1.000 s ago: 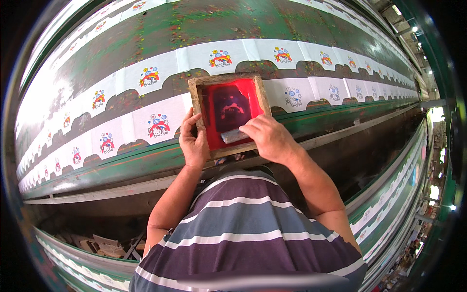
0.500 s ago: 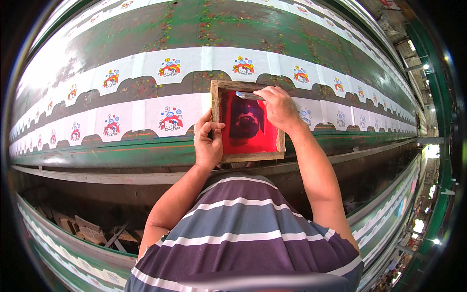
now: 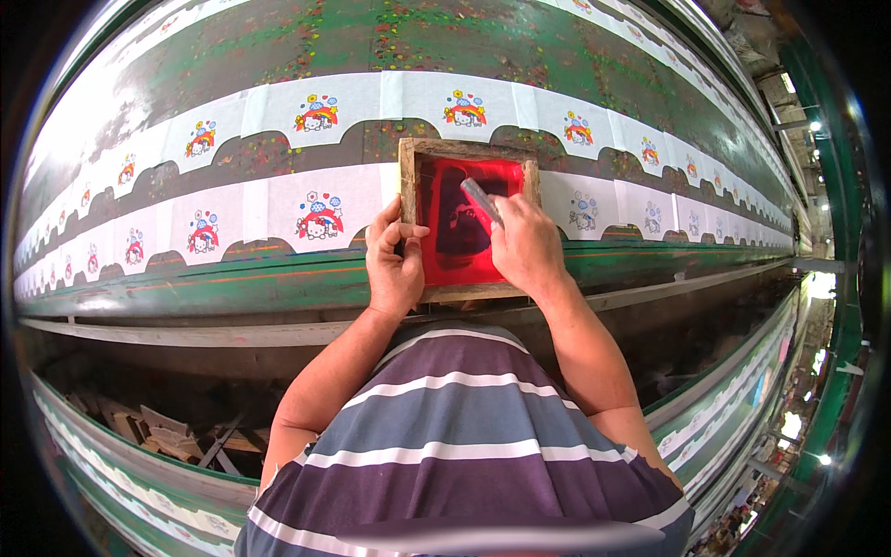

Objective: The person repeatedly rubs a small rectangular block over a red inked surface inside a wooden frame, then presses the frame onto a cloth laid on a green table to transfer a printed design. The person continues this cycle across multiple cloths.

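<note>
A wooden screen-printing frame lies over the nearer row of white cloth pieces, its mesh covered with red ink around a dark middle area. My left hand is closed on the frame's left side, fingers curled and the thumb against the wood. Inside the frame, my right hand grips a small squeegee with a pale grey top edge. The squeegee slants from upper left to lower right over the dark area. How its blade meets the mesh is partly hidden by my hand.
Left of the frame, white cloth pieces carry a coloured rainbow print; those to the right show only blue and dark lines. A farther printed row runs across the ink-spotted green table. A rail runs along the near edge.
My right hand has drawn the squeegee from the frame's far side toward me, and it has turned from nearly crosswise to slanting. My left hand stays on the frame. The view has shifted slightly.
</note>
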Available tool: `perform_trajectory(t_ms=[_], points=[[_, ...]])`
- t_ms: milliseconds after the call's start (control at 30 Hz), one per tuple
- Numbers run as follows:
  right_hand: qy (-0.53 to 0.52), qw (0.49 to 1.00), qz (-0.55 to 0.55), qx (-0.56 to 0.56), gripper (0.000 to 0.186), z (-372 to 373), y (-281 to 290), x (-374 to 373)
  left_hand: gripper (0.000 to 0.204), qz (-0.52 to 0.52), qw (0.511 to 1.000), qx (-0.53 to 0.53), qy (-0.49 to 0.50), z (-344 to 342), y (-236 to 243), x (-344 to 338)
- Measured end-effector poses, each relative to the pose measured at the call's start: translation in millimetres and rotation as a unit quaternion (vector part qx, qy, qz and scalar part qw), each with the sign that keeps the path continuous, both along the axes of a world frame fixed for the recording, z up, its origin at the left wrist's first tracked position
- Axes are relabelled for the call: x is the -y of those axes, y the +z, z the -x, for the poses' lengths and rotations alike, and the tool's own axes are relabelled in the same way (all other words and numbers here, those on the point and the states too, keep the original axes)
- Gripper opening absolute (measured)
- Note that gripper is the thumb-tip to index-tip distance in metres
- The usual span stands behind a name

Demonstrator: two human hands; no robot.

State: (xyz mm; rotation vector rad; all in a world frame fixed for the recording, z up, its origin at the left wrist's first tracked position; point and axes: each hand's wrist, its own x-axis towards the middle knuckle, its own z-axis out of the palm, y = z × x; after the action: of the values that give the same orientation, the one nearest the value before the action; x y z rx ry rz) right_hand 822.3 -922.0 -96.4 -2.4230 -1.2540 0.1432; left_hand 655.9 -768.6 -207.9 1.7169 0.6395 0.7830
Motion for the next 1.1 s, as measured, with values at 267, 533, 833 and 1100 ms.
perform_trajectory(t_ms=[267,533,833,1100], points=[[0.127,0.991,-0.030,-0.038,0.033,-60,-5,-15,0.025,0.016,1.000,0.001,0.003,-1,3,-1],[0.137,0.986,-0.065,0.073,0.042,-59,-23,-9,0.024,0.003,1.000,-0.006,0.001,1,2,-1],[0.151,0.986,-0.061,0.038,0.039,30,-18,52,0.025,-0.002,1.000,0.004,0.003,1,-4,-3],[0.160,0.983,-0.086,-0.036,0.038,47,-20,77,0.026,-0.044,0.997,-0.062,-0.018,4,8,-5]])
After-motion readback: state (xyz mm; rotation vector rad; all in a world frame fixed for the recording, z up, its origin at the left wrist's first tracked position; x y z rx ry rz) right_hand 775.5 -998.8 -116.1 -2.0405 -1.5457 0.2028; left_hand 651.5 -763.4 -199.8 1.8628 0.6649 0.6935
